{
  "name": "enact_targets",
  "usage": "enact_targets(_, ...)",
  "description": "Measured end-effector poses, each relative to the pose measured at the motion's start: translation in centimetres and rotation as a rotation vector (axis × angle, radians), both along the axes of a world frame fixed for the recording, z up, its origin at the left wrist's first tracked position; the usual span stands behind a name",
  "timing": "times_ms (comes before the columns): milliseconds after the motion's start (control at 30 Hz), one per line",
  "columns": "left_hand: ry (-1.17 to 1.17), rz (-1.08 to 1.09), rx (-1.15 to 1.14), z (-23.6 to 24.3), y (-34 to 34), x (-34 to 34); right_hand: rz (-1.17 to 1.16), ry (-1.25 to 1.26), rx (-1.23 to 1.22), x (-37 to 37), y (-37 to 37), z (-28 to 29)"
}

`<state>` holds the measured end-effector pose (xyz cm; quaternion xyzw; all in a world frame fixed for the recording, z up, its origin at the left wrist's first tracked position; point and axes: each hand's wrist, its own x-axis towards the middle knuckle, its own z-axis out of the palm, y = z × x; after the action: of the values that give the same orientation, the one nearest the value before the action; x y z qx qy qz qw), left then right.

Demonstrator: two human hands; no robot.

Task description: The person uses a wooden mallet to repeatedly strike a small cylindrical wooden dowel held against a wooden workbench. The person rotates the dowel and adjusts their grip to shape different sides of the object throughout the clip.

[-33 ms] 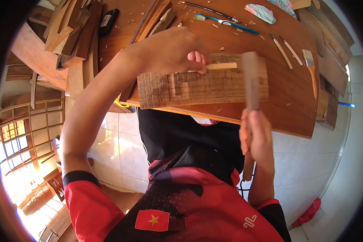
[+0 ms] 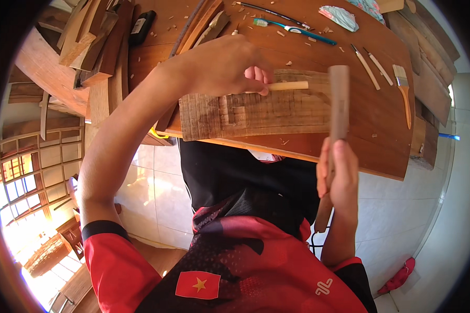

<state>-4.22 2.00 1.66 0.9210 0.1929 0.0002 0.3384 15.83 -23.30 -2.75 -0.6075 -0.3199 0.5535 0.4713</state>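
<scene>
My left hand (image 2: 240, 73) is closed round a thin tool with a pale wooden handle (image 2: 292, 85), held level just over a rough, grainy wooden board (image 2: 203, 117); the tool's far end is hidden by my fingers. The board lies along the table's near edge and has a squarish carved patch left of centre. My right hand (image 2: 335, 167) grips a long wooden bar (image 2: 339, 99), held upright, its top blurred over the board's right end, beside the pale handle.
On the table (image 2: 373, 146) are a toothbrush (image 2: 310, 35), pencil (image 2: 266, 11), two slim tools (image 2: 365, 65), a paintbrush (image 2: 404, 99), cloth (image 2: 339, 16), dark bottle (image 2: 141, 28) and scattered chips. Timber pieces (image 2: 89, 52) crowd the left; boards (image 2: 425, 68) lean at right.
My right hand and the wooden bar have moved a little to the right, away from the pale handle. My left hand has barely moved.
</scene>
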Motion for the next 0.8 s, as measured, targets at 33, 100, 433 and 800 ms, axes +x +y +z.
enact_targets(33,0.003,0.008,0.016,0.1,0.0,-0.1,0.01,-0.017,0.008,0.3,0.1,-0.3)
enact_targets(100,0.002,0.01,0.044,0.2,0.1,0.3,0.03,-0.011,-0.026,-1.1,0.1,0.2)
enact_targets(433,-0.002,-0.007,0.028,0.3,0.0,0.1,-0.065,0.03,-0.005,-0.1,-0.3,-0.1)
enact_targets(800,0.028,0.001,0.025,0.2,-0.1,0.2,0.034,0.056,-0.032,-1.3,-0.7,-0.4)
